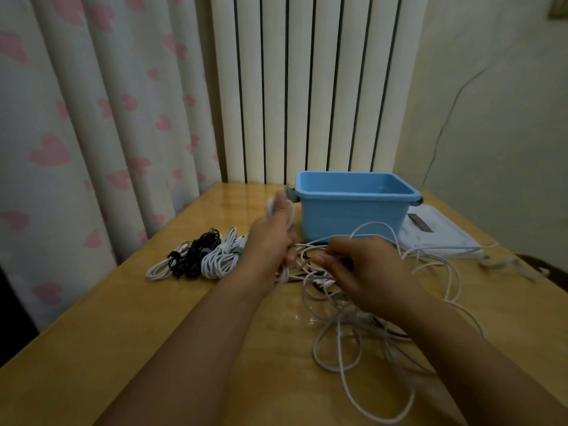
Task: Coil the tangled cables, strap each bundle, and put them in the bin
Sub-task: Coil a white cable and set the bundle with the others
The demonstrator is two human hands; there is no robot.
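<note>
- A tangle of white cable (pixel 347 321) sprawls loose on the wooden table (pixel 123 333), in front of the blue bin (pixel 350 216).
- The left hand (pixel 273 238) grips a gathered loop of that cable, lifted off the tabletop.
- The right hand (pixel 365 269) pinches a strand just beside it, fingers curled.
- Coiled white and black bundles (pixel 199 256) lie to the left, outside the bin.
- A white flat device (pixel 436 235) sits right of the bin.

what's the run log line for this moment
left hand: holds white cable coil | right hand: pinches it | blue plastic bin: empty
</note>
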